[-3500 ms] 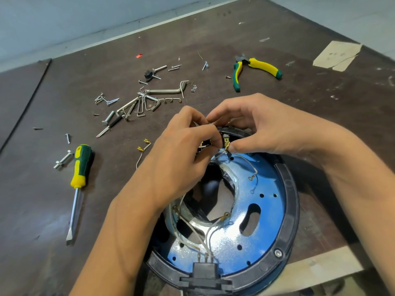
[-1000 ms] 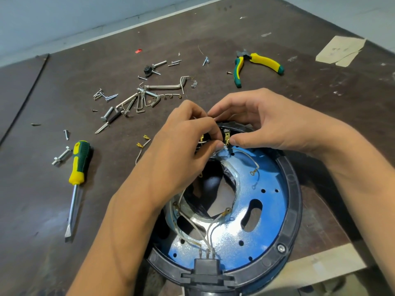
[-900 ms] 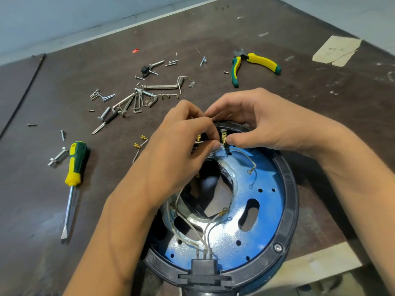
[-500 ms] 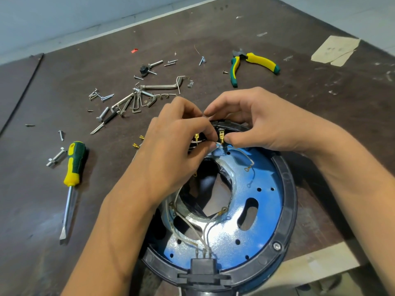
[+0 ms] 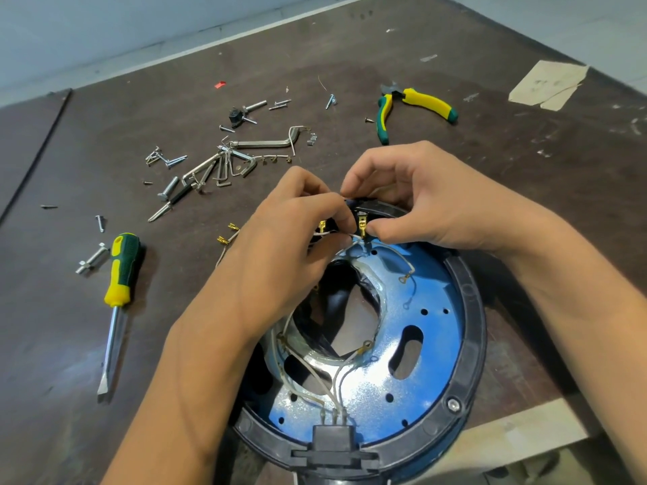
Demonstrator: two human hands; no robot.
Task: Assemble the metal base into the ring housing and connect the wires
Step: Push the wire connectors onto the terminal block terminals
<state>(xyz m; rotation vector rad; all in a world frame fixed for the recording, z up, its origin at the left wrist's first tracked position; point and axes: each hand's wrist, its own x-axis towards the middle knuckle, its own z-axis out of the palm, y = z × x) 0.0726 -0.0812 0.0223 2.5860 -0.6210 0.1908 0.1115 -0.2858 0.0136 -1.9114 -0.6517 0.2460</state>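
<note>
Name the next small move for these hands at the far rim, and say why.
Probably the right hand should push its pinched brass connector home at the far rim of the ring housing; it stands upright there, and the left hand pinches a white wire beside it.

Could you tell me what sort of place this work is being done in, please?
Probably a small repair or assembly workbench: a screwdriver, pliers, hex keys and loose screws lie scattered on a worn dark table, and a blue metal base sits half-wired in its ring housing.
</note>
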